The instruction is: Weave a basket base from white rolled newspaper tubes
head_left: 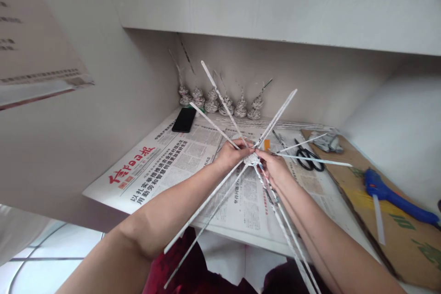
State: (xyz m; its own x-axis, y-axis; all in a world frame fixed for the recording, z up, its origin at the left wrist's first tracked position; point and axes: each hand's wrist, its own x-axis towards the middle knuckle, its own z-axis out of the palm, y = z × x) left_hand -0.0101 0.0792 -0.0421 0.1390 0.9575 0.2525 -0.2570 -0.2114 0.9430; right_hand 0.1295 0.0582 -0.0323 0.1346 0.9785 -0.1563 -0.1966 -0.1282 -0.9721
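A woven paper base [251, 160] made of rolled newspaper is held up above the table between both hands. Long paper sticks radiate from it in pairs, toward the back wall, to the right and down toward my lap. My left hand [233, 152] grips its left side, thumb on top. On the right edge, my right hand [274, 164] has its fingers closed round the base and sticks. The fingertips of both hands nearly meet at the rim, and some fingers are hidden under the weaving.
Newspaper sheets [203, 156] cover the table. Several small woven gourds [240, 106] line the back wall beside a black phone [183, 120]. Loose paper sticks [282, 124] lie behind. To the right are black scissors [309, 159], a cardboard sheet [379, 225] and a blue glue gun [392, 195].
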